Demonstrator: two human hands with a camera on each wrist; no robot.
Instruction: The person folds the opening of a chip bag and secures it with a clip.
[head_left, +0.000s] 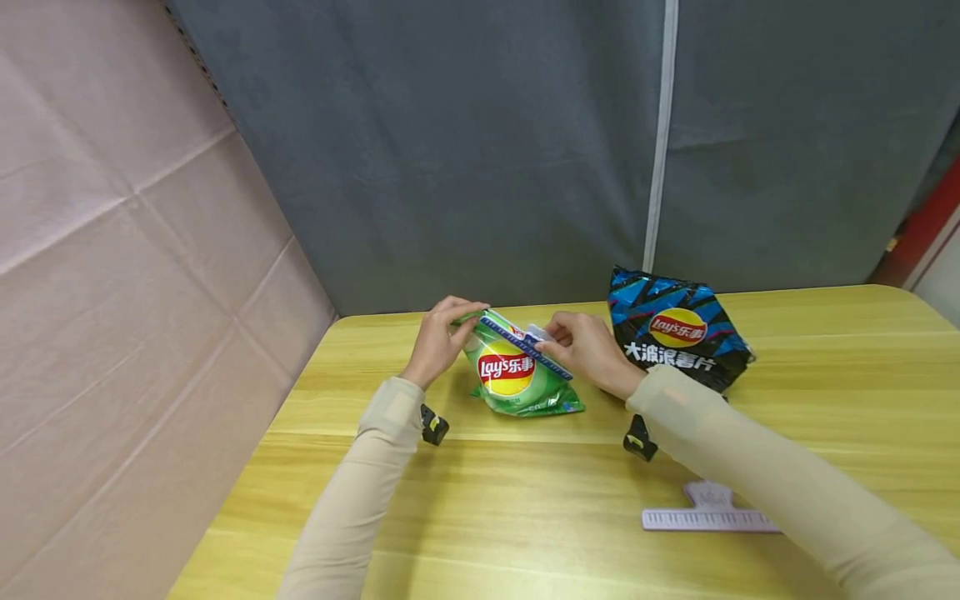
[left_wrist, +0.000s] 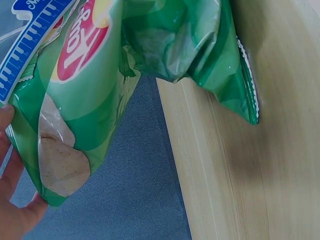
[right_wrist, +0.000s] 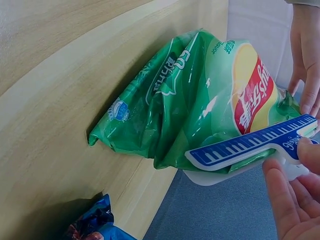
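While the left hand (head_left: 438, 339) is pinching the green bag (head_left: 506, 377), the right hand (head_left: 592, 348) is pinching the blue clip (head_left: 527, 344), seemingly sealing it, release probably coming next.

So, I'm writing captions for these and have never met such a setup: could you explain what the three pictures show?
There is no robot here, just a person's two bare hands. The widest picture comes from a camera on the person's head, looking forward and down. The other two come from cameras on the wrists, so they look turned sideways; the small black device under each wrist is probably one.

The left hand holds a top corner of the green bag. The right hand pinches the handle of the blue clip, which runs along that bag's top edge. On the table are also a black bag and a purple clip, the latter partly hidden by the right sleeve.
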